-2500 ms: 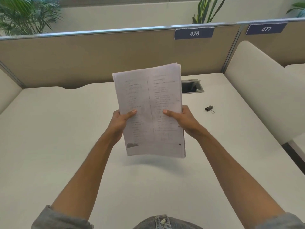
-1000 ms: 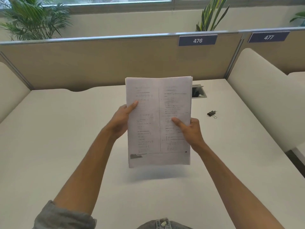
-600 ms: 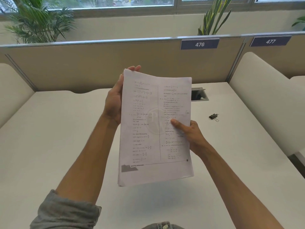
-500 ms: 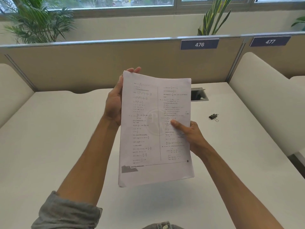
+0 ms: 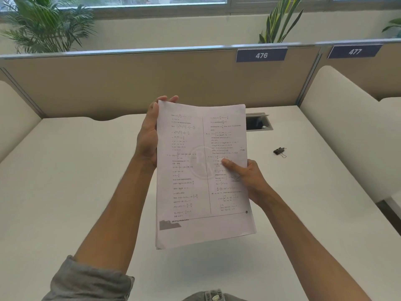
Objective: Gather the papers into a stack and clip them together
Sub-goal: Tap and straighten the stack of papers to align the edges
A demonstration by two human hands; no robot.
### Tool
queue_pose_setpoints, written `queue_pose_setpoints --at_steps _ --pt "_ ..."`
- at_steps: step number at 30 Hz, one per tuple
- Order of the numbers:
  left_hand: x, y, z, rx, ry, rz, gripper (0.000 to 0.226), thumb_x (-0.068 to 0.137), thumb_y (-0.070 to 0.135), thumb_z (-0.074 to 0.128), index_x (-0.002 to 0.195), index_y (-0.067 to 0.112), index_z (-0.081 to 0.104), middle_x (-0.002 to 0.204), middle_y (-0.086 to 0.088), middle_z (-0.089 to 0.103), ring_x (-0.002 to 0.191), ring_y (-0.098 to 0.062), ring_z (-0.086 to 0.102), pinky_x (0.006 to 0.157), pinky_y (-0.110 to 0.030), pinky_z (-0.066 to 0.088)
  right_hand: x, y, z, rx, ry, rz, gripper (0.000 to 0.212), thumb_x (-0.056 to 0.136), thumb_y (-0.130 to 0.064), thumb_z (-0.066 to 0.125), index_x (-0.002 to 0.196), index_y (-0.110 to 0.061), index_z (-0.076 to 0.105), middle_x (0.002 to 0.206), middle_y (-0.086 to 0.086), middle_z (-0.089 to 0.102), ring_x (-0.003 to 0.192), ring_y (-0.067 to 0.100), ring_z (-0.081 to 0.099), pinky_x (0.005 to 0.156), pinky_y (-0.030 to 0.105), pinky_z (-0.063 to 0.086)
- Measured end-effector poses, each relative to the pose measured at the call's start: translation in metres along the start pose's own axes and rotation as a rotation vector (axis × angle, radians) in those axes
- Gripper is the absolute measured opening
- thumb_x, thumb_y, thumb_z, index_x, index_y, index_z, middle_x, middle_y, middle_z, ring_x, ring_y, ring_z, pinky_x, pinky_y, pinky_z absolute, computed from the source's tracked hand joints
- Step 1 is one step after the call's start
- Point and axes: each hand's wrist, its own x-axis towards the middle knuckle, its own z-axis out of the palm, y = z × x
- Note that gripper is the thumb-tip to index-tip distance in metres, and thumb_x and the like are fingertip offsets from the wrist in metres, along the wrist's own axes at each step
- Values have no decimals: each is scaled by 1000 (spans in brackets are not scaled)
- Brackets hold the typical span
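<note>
1. I've got the stack of papers [image 5: 201,170] up in the air in front of me, clear of the white surface [image 5: 65,181], printed side facing me, its shadow lying below.
2. My left hand [image 5: 149,135] is flat along the stack's left edge at about 10 o'clock, palm against the side, fingers stretched open and reaching up past the top left corner behind the sheets.
3. My right hand [image 5: 249,177] is pinched shut on the right edge at about 3 o'clock, thumb pressed across the front of the top page; the other fingers are hidden behind the paper.
4. The sheets look roughly squared up, with a few edges fanning slightly at the bottom left corner.
5. The black binder clip [image 5: 279,151] lies on the surface out at 2 o'clock from the stack, well apart from both hands.
6. Just beyond the top right corner of the stack, at 1 o'clock, sits the cable hatch [image 5: 259,122] set into the surface.
7. Past that, at 12 o'clock, stands the beige divider [image 5: 130,83] with the number plate 476 [image 5: 261,55].
</note>
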Motion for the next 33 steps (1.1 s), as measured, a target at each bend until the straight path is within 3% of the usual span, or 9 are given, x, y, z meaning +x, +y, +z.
queue_pose_setpoints --at_steps 4,8,11,15,22,28,33 --pt "1 -2 -1 94 110 65 25 105 29 40 115 16 58 136 -5 62 125 -27 58 96 -41 52 1 2 -3 -7 7 7 30 88 -21 71 113 -5 70 103 11 77 87 30 75 73 40 62" --pt "-6 -9 -4 92 104 -54 41 101 42 45 132 18 53 136 -5 62 124 -28 60 98 -46 51 2 5 -7 -30 15 9 31 88 -22 71 114 -5 70 104 11 77 89 32 75 75 42 62" --pt "-19 -19 -8 201 81 -180 42 99 41 46 123 12 64 123 -12 69 110 -31 68 87 -45 57 2 10 -11 -37 23 15 31 88 -21 72 114 -4 70 105 13 76 91 33 74 79 45 61" --pt "-27 -36 -18 303 121 -208 36 102 37 40 116 17 67 114 -8 74 104 -28 71 79 -41 60 4 17 -17 -37 43 32 31 88 -21 72 113 -4 70 106 13 76 92 33 74 80 45 61" --pt "-5 -47 -32 389 159 -173 37 103 32 41 133 14 56 125 -13 68 109 -30 68 85 -43 59 11 28 -24 -67 74 64 28 88 -20 72 111 -5 71 102 10 77 89 29 75 75 40 61" --pt "4 -69 -42 374 174 -322 35 100 35 47 129 18 57 121 -9 70 108 -29 69 86 -48 58 17 40 -29 -96 128 95 20 87 -18 73 104 -8 73 95 6 79 83 24 76 66 32 61" --pt "12 -90 -48 439 245 -327 23 103 26 44 117 18 60 108 -4 72 98 -26 71 82 -44 59 25 51 -37 -142 140 149 24 86 -22 74 106 -9 73 98 7 78 87 25 76 71 35 62"
